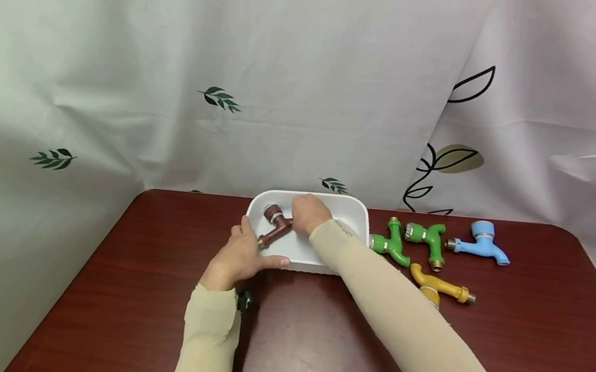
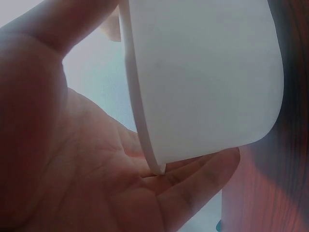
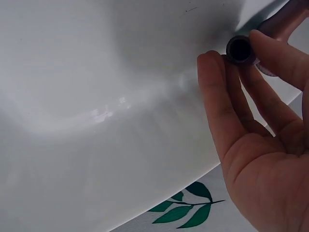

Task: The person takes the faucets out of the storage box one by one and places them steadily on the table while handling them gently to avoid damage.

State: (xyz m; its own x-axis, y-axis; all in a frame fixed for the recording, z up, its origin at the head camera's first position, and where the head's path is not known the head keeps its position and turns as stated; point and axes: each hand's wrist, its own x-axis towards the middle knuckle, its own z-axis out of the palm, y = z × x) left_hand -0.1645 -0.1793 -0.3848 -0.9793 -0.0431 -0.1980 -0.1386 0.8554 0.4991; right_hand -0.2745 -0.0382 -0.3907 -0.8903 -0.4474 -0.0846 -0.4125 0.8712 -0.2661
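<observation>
A white plastic tray [image 1: 306, 252] stands at the back of the table, tilt not evident. My left hand [image 1: 237, 256] grips its near left corner, thumb along the front rim and fingers against the outer wall [image 2: 207, 82]. Inside the tray is a dark brown water tap [image 1: 279, 228], its knob toward the back. My right hand [image 1: 309, 215] reaches into the tray. In the right wrist view, its thumb and fingers pinch the brown tap [image 3: 285, 21] near a round open end. From the head view those fingertips are hidden behind the hand.
Right of the tray lie two green taps [image 1: 395, 244] [image 1: 433, 239], a light blue tap [image 1: 482, 245] and a yellow tap [image 1: 443, 286]. The dark red wooden table [image 1: 141, 291] meets a pale patterned curtain [image 1: 302, 83] behind the tray.
</observation>
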